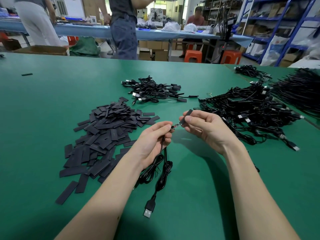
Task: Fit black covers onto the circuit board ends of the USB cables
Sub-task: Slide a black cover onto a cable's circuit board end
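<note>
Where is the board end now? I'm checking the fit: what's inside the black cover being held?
The circuit board end enters the lower opening of the black cover, pinched by the right hand. How far it reaches inside is hidden by the cover.

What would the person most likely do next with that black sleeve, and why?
Probably slide the black cover further along the circuit board. The right hand pinches the cover with its mouth at the board's tip; the left hand holds the cable just behind it, and most of the board is bare.
</note>
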Available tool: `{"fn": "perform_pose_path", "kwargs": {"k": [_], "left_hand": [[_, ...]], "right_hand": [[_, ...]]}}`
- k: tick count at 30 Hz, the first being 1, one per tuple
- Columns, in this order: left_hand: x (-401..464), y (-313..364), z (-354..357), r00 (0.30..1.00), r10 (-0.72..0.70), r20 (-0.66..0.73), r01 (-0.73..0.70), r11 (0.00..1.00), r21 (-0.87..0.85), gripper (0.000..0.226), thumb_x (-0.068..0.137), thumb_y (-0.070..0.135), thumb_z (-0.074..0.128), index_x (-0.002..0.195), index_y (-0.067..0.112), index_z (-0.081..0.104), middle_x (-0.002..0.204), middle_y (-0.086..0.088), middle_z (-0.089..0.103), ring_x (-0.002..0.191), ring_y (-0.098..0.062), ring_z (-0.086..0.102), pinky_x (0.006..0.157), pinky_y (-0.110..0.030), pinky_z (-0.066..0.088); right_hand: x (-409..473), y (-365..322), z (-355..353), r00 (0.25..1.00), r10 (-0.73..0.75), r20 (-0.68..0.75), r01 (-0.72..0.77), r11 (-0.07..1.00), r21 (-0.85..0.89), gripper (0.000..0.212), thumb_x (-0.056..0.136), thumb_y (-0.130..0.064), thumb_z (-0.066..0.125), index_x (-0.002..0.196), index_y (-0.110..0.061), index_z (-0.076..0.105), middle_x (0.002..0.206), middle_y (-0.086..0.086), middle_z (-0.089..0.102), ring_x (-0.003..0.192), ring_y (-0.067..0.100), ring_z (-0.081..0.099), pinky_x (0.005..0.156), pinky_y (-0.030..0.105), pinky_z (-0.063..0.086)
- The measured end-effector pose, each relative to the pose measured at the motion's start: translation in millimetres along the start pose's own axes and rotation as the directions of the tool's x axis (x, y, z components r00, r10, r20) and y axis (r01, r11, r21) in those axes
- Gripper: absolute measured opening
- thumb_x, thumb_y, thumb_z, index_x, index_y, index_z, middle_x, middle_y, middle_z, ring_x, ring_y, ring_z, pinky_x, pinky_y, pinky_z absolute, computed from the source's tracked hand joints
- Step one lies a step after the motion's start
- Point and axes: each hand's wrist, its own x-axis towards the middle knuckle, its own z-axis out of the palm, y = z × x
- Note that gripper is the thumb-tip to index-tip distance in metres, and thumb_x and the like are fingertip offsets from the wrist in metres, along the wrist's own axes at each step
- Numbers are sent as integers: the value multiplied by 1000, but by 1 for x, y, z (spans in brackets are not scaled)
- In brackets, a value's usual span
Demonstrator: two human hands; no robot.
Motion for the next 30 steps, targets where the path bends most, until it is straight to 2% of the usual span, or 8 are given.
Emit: {"fn": "perform_pose_path", "kwargs": {"k": [7, 12, 17, 23, 30], "left_hand": [[0, 3, 1, 999, 6, -46, -9, 998, -67, 3, 99, 2, 56, 99, 5, 58, 72, -3, 66, 59, -6, 56, 56, -15, 50], [-1, 3, 1, 997, 35, -64, -36, 999, -4, 3, 99, 2, 57, 98, 5, 58, 67, 1, 63, 59, -6, 55, 57, -15, 50], [-1, 2, 2, 996, 53, -75, -47, 996, 82, 7, 98, 1, 59, 92, 4, 61, 73, -3, 60, 61, -8, 55, 59, -15, 51], [-1, 6, 3, 998, 32, -51, -34, 999, -38, 4, 100, 2, 55, 98, 3, 59, 68, 1, 66, 59, -6, 55, 59, -14, 51], [-3, 6, 3, 998, 44, -55, -45, 999, -17, 5, 100, 2, 55, 97, 4, 59, 66, 2, 66, 60, -6, 55, 58, -14, 51]], "right_hand": [[2, 2, 11, 993, -116, -9, 116, 993, 16, 29, 70, -8, 79, 97, -2, 72, 97, 19, 77, 88, 20, 75, 79, 25, 59], [-1, -2, 6, 997, -68, 39, 70, 997, -27, 19, 69, -8, 79, 89, -9, 77, 96, 19, 77, 85, 22, 75, 76, 25, 59], [-2, -9, -2, 997, -11, 74, 16, 997, -74, 21, 69, -8, 79, 89, -7, 76, 96, 19, 77, 86, 21, 74, 75, 24, 59], [3, 2, 13, 982, -185, 41, 187, 981, -56, 21, 72, -8, 80, 92, -8, 77, 102, 19, 76, 90, 22, 74, 82, 28, 58], [5, 4, 12, 981, -186, 59, 190, 978, -84, 16, 77, -6, 80, 93, -11, 78, 102, 19, 76, 91, 22, 73, 83, 28, 58]]}}
